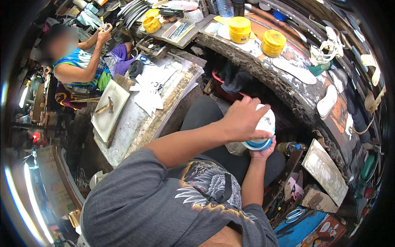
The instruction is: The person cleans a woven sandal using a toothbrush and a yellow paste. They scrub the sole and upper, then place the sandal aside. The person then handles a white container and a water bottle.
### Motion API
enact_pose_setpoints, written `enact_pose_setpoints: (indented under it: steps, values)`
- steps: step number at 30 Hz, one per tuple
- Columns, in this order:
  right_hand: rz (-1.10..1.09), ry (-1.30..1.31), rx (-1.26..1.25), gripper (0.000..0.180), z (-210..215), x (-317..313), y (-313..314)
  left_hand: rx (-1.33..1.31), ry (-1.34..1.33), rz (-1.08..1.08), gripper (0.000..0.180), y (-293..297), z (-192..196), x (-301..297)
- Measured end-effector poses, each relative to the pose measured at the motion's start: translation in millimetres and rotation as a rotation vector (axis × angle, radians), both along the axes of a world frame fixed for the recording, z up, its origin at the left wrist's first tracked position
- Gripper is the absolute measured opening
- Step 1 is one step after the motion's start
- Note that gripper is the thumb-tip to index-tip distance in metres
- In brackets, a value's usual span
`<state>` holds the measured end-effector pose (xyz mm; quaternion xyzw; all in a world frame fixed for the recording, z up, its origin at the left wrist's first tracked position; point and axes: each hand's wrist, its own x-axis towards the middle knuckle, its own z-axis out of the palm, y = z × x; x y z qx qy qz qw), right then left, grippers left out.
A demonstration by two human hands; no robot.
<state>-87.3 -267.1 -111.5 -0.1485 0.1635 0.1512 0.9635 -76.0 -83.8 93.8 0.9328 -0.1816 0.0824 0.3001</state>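
Observation:
Over my lap I hold a round blue and white tub (259, 144) with a white lid (267, 120). My left hand (242, 119) reaches across and grips the lid from above, thumb on the near side and fingers bent over the far rim. From below, my right hand (264, 152) cups the side of the tub, its fingers partly hidden. Whether the lid is loose or seated on the tub, I cannot tell.
On the bench ahead stand a yellow tub (240, 29), another yellow tub (273, 43) and a white sole-shaped piece (294, 71). A hammer (110, 105) rests on a slab at left, near white cut pieces (149, 88). Another person (78, 68) sits beyond. Blue-handled scissors (295, 214) lie lower right.

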Motion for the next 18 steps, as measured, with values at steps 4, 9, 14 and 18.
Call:
enact_pose_setpoints:
  steps: [4, 9, 14, 18]
  values:
    - [-0.014, -0.050, -0.029, 0.081, -4.2, -0.1, -2.9, -0.025, -0.053, -0.188, 0.075, 1.6, -10.1, -0.5]
    - [-0.022, -0.202, 0.017, 0.088, 1.6, -1.9, -5.6, -0.189, 0.097, -0.317, 0.082, 3.8, -15.7, 9.7]
    - [0.013, -0.309, 0.117, 0.079, 7.4, -8.6, -6.6, -0.125, -0.106, -0.029, 0.080, -35.7, -25.1, -12.8]
    - [-0.020, -0.223, 0.042, 0.079, 5.7, -12.4, -6.9, -0.156, -0.199, -0.089, 0.075, -44.5, -29.8, -11.3]
